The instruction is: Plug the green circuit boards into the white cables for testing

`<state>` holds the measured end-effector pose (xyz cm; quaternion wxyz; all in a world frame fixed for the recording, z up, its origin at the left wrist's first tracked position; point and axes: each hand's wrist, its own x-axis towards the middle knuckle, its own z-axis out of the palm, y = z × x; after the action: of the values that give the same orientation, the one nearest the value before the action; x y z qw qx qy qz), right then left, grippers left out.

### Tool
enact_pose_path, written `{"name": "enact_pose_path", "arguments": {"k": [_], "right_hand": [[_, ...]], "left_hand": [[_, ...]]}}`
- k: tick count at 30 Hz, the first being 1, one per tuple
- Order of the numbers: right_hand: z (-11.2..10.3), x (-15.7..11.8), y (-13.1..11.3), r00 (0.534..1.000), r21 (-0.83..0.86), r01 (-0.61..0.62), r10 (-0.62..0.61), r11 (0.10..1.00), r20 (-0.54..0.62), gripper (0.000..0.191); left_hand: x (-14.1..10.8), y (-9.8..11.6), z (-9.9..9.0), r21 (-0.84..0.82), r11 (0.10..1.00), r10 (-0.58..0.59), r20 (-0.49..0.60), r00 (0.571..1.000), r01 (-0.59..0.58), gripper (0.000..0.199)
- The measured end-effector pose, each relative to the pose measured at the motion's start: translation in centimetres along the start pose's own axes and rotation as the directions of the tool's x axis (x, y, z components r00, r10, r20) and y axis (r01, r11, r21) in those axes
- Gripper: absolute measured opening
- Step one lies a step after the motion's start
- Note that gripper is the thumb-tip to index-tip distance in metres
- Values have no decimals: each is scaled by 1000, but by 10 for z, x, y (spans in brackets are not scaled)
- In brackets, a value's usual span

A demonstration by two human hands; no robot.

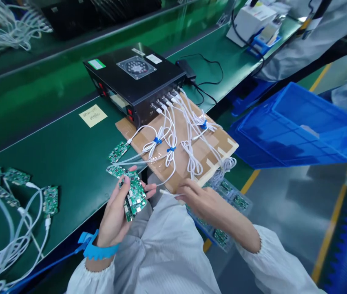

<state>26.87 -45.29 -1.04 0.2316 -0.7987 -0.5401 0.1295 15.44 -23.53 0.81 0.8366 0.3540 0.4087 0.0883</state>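
Note:
My left hand (116, 204) is closed on a few green circuit boards (136, 190), the thumb lying over their edge. A blue strap circles that wrist. My right hand (193, 196) pinches a white cable (169, 192) near its end, and the plug points toward the boards, apart from them. Beyond my left hand, two more circuit boards (119, 152) lie on the green bench with white cables running to them. The cables come over a cardboard sheet (179, 118) from a black box (136, 81) with a row of ports; several are bundled with blue ties.
More circuit boards (51, 200) and tangled white cables (14, 245) lie on the bench at left. A yellow note (93, 115) is beside the box. At right stands a blue crate (295, 126). Below the cardboard, a clear tray (243, 202) holds boards. A person's sleeve (310, 45) shows at upper right.

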Motion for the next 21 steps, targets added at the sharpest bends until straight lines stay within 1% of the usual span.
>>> {"name": "enact_pose_path", "arguments": {"k": [1,2,3,4,5,6,7,8,9,11,13,15,17,21], "right_hand": [[-3,-1,0,998,203,-54,60,978,-23,16],[-5,-1,-1,992,408,-101,126,907,-33,16],[-7,-1,-4,982,582,-131,184,802,-32,18],[-7,0,-6,973,706,-136,228,695,-38,21],[-6,2,-9,965,778,-120,258,616,-56,24],[-5,4,-13,957,810,-87,275,580,-94,26],[-3,7,-16,948,811,-37,277,584,-157,25],[0,10,-19,935,783,22,265,621,-237,24],[3,14,-21,914,729,81,241,679,-326,23],[8,20,-24,856,572,167,170,803,-488,25],[13,24,-26,801,416,207,91,886,-592,29],[16,24,-26,768,299,212,31,930,-640,31],[21,22,-25,749,206,205,-17,957,-662,32],[29,18,-21,706,73,189,-84,979,-703,37]], "left_hand": [[1,0,-1,-15,1000,3,-4,1000,-3,50],[3,1,-2,-30,999,10,-4,1000,-10,52],[5,1,-2,-43,999,18,1,1000,-18,54],[7,1,-2,-55,998,27,11,1000,-27,57],[9,1,-1,-66,997,36,25,999,-34,61],[10,0,1,-77,996,44,42,998,-41,64],[11,-1,3,-89,995,53,58,997,-48,67],[12,-2,6,-102,993,61,69,996,-54,68],[12,-2,9,-114,992,66,76,995,-57,70],[12,-4,15,-131,990,66,81,995,-55,70],[12,-6,20,-139,989,65,77,995,-54,70],[12,-8,23,-150,987,72,76,994,-60,69],[12,-9,25,-164,984,80,88,993,-65,67],[12,-11,28,-166,984,86,117,989,-66,65]]}}
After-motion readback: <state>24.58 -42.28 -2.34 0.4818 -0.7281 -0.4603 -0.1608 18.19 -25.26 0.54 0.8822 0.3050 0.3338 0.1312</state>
